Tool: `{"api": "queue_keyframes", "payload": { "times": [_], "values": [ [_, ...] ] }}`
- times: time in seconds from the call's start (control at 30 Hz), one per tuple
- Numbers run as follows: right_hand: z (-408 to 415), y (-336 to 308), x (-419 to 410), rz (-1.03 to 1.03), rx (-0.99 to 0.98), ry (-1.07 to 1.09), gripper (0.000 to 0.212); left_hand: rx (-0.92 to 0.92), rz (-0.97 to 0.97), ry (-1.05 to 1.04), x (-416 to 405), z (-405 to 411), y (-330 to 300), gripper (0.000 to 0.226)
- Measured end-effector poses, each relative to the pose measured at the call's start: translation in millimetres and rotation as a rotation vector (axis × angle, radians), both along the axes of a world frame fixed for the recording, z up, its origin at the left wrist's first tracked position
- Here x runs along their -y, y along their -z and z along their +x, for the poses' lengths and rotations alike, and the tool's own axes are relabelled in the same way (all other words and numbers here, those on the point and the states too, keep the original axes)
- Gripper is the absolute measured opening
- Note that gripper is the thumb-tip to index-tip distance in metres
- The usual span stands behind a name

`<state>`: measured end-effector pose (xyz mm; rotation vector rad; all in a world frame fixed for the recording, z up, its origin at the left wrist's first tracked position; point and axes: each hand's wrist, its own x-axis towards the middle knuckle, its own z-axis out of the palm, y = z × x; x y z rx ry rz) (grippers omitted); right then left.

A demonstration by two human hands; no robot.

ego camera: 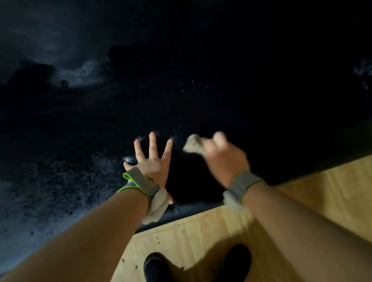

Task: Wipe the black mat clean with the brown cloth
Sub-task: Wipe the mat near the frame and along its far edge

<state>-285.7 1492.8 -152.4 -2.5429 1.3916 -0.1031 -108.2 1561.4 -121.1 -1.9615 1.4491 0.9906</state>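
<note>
A large black mat (219, 69) fills the upper part of the view, with pale dusty patches on its left side and small white specks in the middle. My left hand (151, 160) lies flat on the mat near its front edge, fingers spread and straight. To its right, my right hand (222, 155) is blurred and grips a bunched brown cloth (192, 143), which sticks out to the left of the fist just above the mat. Both wrists wear grey bands.
The mat's front edge (209, 206) runs across a light wooden floor (322, 196). My two black shoes (198, 273) stand on the wood just below the mat. Small crumbs lie on the floor at the lower left.
</note>
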Motion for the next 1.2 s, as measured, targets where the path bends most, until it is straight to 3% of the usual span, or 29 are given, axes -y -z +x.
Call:
{"api": "queue_keyframes", "payload": {
  "times": [0.17, 0.27, 0.37, 0.47, 0.63, 0.73, 0.77, 0.87, 0.93, 1.0, 1.03, 1.13, 1.2],
  "values": [
    [-73, -5, 55, -0.036, -0.189, 0.509, 0.028, 0.036, -0.044, -0.038, 1, -4, 5, 0.138],
    [-28, -1, 10, -0.090, -0.251, 0.323, 0.050, 0.025, -0.050, -0.053, 2, -3, 8, 0.138],
    [20, -2, -67, 0.142, -0.137, 0.002, 0.025, 0.012, -0.036, -0.037, 1, -2, 4, 0.147],
    [12, -12, -82, 0.211, -0.086, -0.162, 0.029, 0.039, -0.048, -0.006, -2, -3, 1, 0.149],
    [-104, 0, -3, -0.048, -0.184, 0.400, 0.028, 0.050, -0.056, -0.002, -3, -7, 4, 0.153],
    [-114, -8, 4, -0.055, -0.123, 0.557, 0.021, 0.045, -0.048, -0.013, 0, -9, 2, 0.154],
    [-99, -7, -3, -0.052, -0.139, 0.576, 0.025, 0.046, -0.046, -0.009, 0, -8, 2, 0.153],
    [-35, -2, -50, 0.046, -0.064, 0.326, 0.042, 0.058, -0.045, 0.004, -1, -8, 3, 0.153],
    [-3, -3, -72, 0.118, 0.063, 0.123, 0.019, 0.054, -0.039, 0.005, -1, -6, 2, 0.152],
    [10, -3, -53, 0.195, 0.085, -0.005, 0.014, 0.031, -0.022, -0.002, 0, -5, 0, 0.151],
    [11, -4, -32, 0.216, 0.062, 0.037, 0.018, 0.021, -0.015, -0.006, 1, -4, -1, 0.151],
    [3, -8, 42, -0.088, 0.004, 0.298, 0.020, 0.010, 0.006, -0.027, 4, -6, -1, 0.150],
    [5, -15, 65, -0.019, -0.103, 0.413, 0.021, 0.017, -0.003, -0.048, 4, -6, 1, 0.146]
  ]
}}
